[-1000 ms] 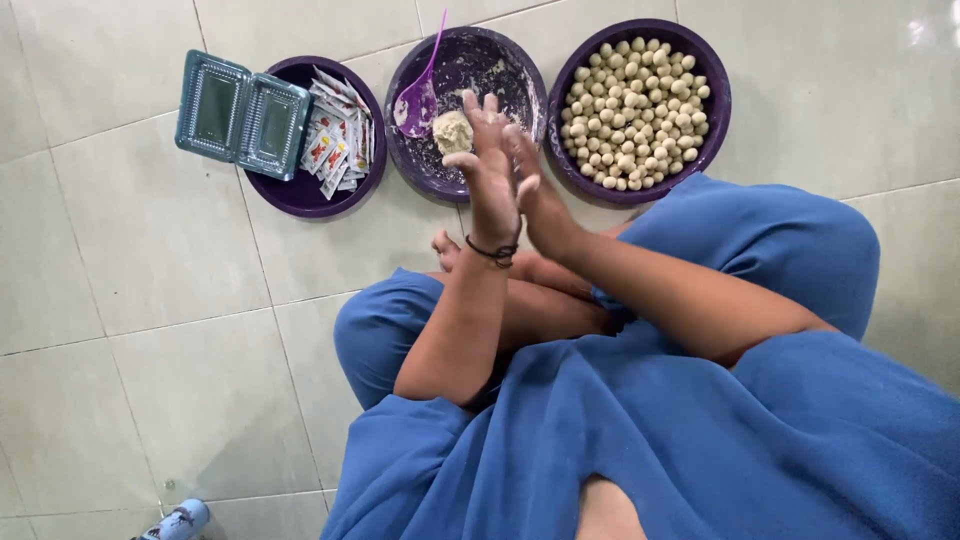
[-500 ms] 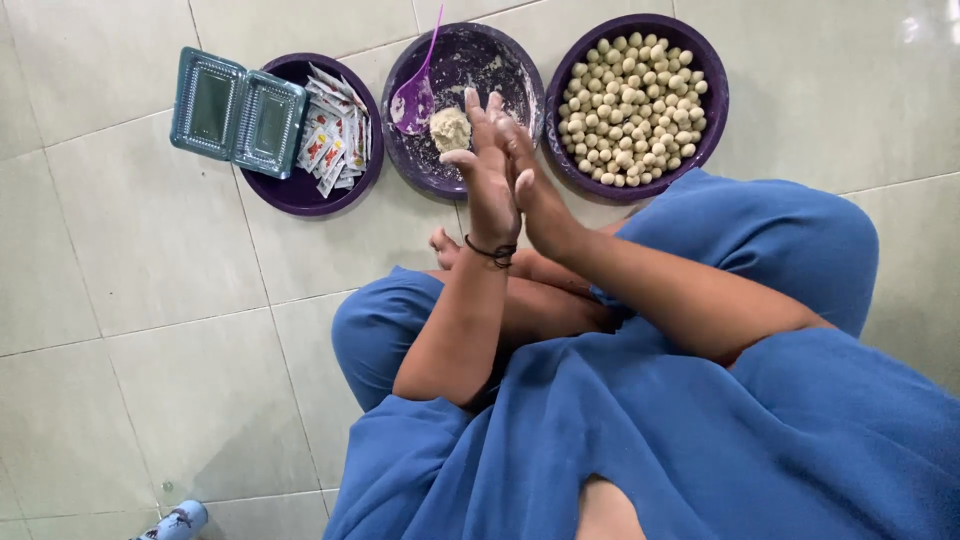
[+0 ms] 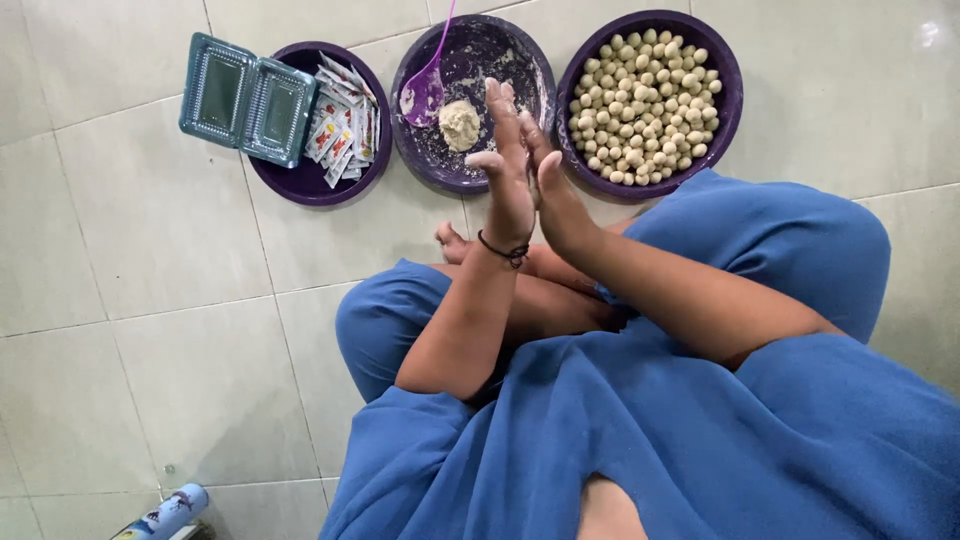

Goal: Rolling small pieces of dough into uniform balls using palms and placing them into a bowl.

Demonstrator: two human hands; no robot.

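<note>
Head view: left hand (image 3: 508, 180) and right hand (image 3: 553, 190) are pressed palm to palm, fingers straight, at upper centre; whether anything lies between them cannot be told. Just above, the middle bowl (image 3: 520, 55) holds a dough lump (image 3: 459, 124) and purple spoon (image 3: 428, 85). The right bowl (image 3: 725, 75) holds dough balls (image 3: 645, 95).

We're looking at a pale tiled floor (image 3: 130, 230). Just beyond the hands sit three dark purple bowls in a row: the left bowl (image 3: 300, 180), the middle bowl (image 3: 440, 170) right at the fingertips, the right bowl (image 3: 720, 110) beside them. Well back by our left elbow lies what seems to be a small printed bottle (image 3: 165, 512), partly cut off.
</note>
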